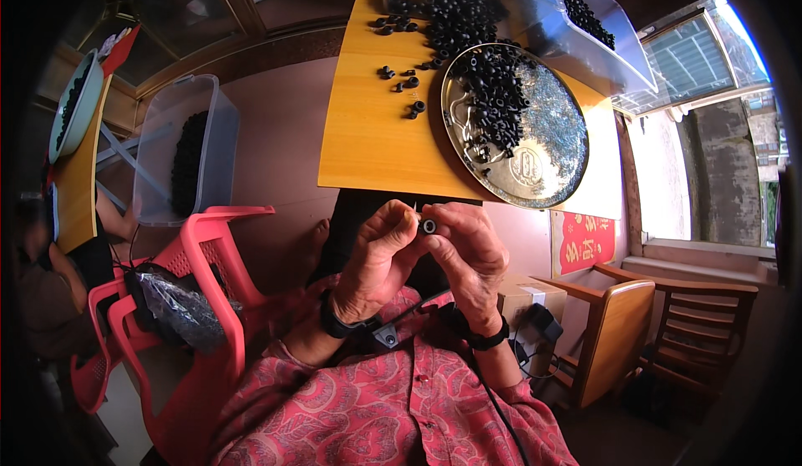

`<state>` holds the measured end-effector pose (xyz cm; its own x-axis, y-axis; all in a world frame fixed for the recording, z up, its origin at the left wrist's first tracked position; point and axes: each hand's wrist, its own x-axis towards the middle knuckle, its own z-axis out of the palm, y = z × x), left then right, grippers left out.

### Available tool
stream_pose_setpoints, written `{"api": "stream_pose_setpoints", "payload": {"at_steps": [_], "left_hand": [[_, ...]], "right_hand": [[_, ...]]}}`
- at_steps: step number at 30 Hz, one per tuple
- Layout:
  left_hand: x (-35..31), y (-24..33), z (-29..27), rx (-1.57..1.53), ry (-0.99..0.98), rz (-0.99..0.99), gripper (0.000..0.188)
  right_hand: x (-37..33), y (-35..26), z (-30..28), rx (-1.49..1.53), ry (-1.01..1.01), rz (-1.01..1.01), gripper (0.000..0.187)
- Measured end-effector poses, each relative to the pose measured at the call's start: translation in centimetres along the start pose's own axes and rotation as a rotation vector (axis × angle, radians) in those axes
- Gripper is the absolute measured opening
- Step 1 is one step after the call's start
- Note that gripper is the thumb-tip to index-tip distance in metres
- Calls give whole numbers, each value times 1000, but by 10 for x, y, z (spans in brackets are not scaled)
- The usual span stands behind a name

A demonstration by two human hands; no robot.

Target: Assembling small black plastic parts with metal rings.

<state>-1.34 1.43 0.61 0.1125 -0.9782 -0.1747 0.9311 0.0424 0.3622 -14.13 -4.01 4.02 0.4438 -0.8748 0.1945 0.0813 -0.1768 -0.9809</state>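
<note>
My left hand (378,257) and my right hand (469,253) meet close to my chest, below the near edge of the wooden table (368,132). Between the fingertips of both hands sits a small black ring-shaped part (428,226), its hole facing up toward me. A thin light-coloured piece shows at the left fingertips beside it; I cannot make out what it is. Ahead of my hands, a round shiny metal tray (543,144) holds a heap of the same black parts (494,90).
More black parts lie loose on the table and in clear plastic bins (585,40) at its far end. A clear tub (180,144) of parts and stacked red plastic chairs (200,282) stand at left. Wooden chairs (660,332) and a cardboard box (522,295) are at right.
</note>
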Motion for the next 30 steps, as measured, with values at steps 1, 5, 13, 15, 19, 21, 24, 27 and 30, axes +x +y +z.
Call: {"api": "stream_pose_setpoints", "payload": {"at_steps": [1, 5, 13, 15, 19, 21, 24, 27, 30], "left_hand": [[0, 1, 1, 33, -37, 9, 13], [0, 4, 5, 1, -42, 17, 21], [-1, 4, 0, -20, -127, 27, 32], [0, 5, -2, -18, -141, 34, 30], [0, 4, -2, 18, -87, 54, 27], [0, 4, -4, 31, -70, 56, 27], [0, 4, -4, 61, -41, 58, 27], [0, 4, -2, 124, 7, 62, 27], [2, 2, 1, 168, 49, 69, 25]], "right_hand": [[0, -2, 2, 120, 19, 45, 30], [-2, -2, -3, 106, -3, 48, 28], [-6, 5, -3, 198, 37, 68, 28], [-6, 0, 0, 193, 27, 96, 29], [-4, -1, 3, -268, 36, -135, 36], [-2, -9, 5, -372, 27, -155, 38], [0, -9, 6, -484, 13, -187, 39], [3, -12, 6, -595, -8, -211, 40], [4, -9, 2, -682, -19, -268, 39]]}}
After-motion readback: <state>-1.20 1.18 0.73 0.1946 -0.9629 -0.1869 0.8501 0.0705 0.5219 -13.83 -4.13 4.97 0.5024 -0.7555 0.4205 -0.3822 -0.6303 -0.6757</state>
